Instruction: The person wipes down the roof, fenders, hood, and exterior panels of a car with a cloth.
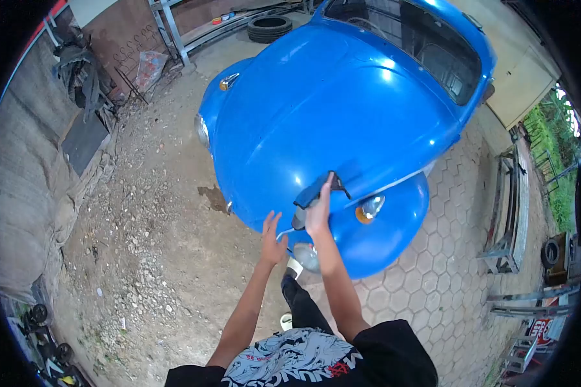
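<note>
A blue car with a rounded hood (329, 109) stands in front of me, its front end toward my legs. My right hand (318, 213) is over the lower part of the hood, with a dark grey cloth (312, 193) gripped in it; the cloth's ends stick out on both sides of the fingers. Whether the cloth presses on the paint, I cannot tell. To the left, my left hand (273, 243) is held near the car's nose with fingers spread and nothing in it. Close below the right hand are a round headlight (306, 257) and an orange-and-clear turn signal (370, 209).
Gravelly dirt (142, 258) lies on the left, hexagonal pavers (419, 284) on the right. A tire (269, 29) rests behind the car. A long metal frame (511, 213) stands at the right. A grey tarp (19, 155) hangs along the left side.
</note>
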A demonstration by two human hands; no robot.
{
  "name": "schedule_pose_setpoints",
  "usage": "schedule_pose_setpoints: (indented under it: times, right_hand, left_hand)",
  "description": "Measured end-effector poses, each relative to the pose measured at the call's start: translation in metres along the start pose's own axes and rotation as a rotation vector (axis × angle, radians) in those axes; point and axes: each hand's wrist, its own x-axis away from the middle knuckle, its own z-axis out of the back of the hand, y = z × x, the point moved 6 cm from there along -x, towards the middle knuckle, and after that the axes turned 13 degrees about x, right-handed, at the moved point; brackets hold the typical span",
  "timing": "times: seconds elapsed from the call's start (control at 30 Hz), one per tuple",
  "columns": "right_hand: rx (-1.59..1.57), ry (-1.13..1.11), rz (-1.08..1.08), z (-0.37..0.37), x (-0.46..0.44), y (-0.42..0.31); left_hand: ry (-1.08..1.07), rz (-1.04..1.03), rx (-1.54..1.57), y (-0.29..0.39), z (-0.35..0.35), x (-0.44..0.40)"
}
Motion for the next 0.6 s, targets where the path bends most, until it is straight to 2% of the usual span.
schedule_pose_setpoints:
  times: [0.03, 0.13, 0.23, 0.27, 0.33, 0.37, 0.43, 0.6]
  right_hand:
    - [0.103, -0.015, 0.079, -0.029, -0.017, -0.014]
    - [0.983, -0.187, 0.543, -0.059, -0.108, 0.035]
    - [1.134, -0.463, 0.677, -0.062, -0.137, 0.032]
    - [1.174, -0.5, 0.631, -0.056, -0.144, 0.034]
    - [1.358, -0.575, 0.696, -0.044, -0.147, 0.044]
    - [1.448, -0.611, 0.732, -0.04, -0.143, 0.052]
    - [1.403, -0.572, 0.694, -0.042, -0.129, 0.049]
    - [1.166, -0.366, 0.654, -0.028, -0.117, 0.036]
  left_hand:
    - [0.027, 0.003, -0.008, -0.011, -0.001, -0.033]
    - [0.139, 0.017, -0.021, -0.037, -0.01, -0.086]
    - [-0.122, 0.043, -0.108, -0.049, -0.031, -0.141]
    - [-0.144, -0.024, -0.162, -0.053, -0.035, -0.159]
    - [-0.188, -0.162, -0.282, -0.076, -0.04, -0.182]
    - [-0.245, -0.131, -0.381, -0.093, -0.041, -0.189]
    - [-0.342, -0.065, -0.571, -0.12, -0.044, -0.199]
    - [-0.319, -0.097, -0.59, -0.11, -0.041, -0.224]
